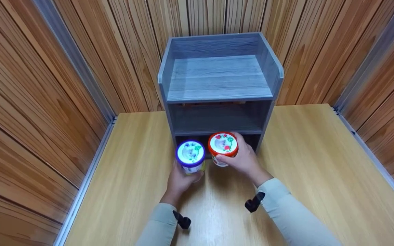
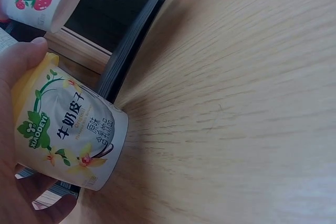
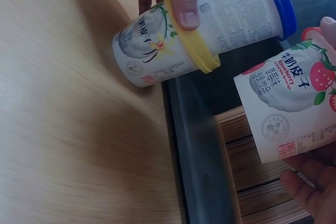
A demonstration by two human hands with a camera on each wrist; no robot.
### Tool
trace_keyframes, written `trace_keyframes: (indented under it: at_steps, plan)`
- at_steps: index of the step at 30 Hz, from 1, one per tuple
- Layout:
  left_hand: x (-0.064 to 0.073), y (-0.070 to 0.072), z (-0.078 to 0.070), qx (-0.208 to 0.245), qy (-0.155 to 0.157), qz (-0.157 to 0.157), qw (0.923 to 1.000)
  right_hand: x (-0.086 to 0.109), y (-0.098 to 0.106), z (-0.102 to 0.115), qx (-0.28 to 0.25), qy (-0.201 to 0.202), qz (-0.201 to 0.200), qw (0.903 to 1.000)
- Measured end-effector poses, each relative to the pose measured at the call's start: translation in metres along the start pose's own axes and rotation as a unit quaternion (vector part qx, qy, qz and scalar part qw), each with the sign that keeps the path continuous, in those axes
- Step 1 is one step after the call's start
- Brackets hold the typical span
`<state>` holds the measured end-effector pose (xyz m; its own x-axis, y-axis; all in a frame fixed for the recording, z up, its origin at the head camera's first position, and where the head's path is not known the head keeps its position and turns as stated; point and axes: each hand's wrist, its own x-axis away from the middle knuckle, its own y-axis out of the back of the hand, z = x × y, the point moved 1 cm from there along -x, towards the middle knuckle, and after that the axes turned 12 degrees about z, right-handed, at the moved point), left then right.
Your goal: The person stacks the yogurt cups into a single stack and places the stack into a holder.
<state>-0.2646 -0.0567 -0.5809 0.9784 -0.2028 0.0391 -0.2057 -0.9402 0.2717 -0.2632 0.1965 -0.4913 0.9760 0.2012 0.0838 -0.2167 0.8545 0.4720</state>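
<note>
My left hand [image 1: 180, 180] grips a yellow-lidded milk drink cup [image 2: 73, 129] with a vanilla flower on its side. On that lid stands a second cup with a blue lid [image 1: 191, 152], its white side [image 3: 239, 14] turned toward the right wrist camera. The left thumb lies along the yellow rim. To the right, my right hand [image 1: 246, 160] holds a red-lidded strawberry cup [image 1: 223, 144] round its side, tilted slightly. Its base hangs above the table in the wrist views. Both hands are at the front of the shelf's bottom compartment, which the cups partly hide.
A grey wooden shelf unit [image 1: 219, 78] stands against the back wall, with a raised rim round its top and two compartments below. It rests on a light wooden table [image 1: 132, 191]. Wood-plank walls [image 1: 132, 51] with metal corner posts enclose the sides and back.
</note>
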Motion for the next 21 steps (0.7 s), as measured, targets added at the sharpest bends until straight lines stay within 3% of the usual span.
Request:
trace_keyframes:
  at_steps: [4, 11, 21]
  plan:
    - [0.000, 0.000, -0.002, -0.005, 0.005, 0.001, 1.0000, 0.001, 0.003, 0.006, 0.001, -0.003, -0.004, 1.0000]
    - [0.001, 0.000, -0.002, -0.003, -0.017, 0.007, 0.9998, -0.001, 0.007, 0.019, 0.008, 0.004, -0.013, 0.9999]
    - [0.002, 0.001, -0.001, -0.006, 0.002, 0.004, 1.0000, -0.003, 0.009, 0.032, 0.020, 0.014, -0.010, 0.9996]
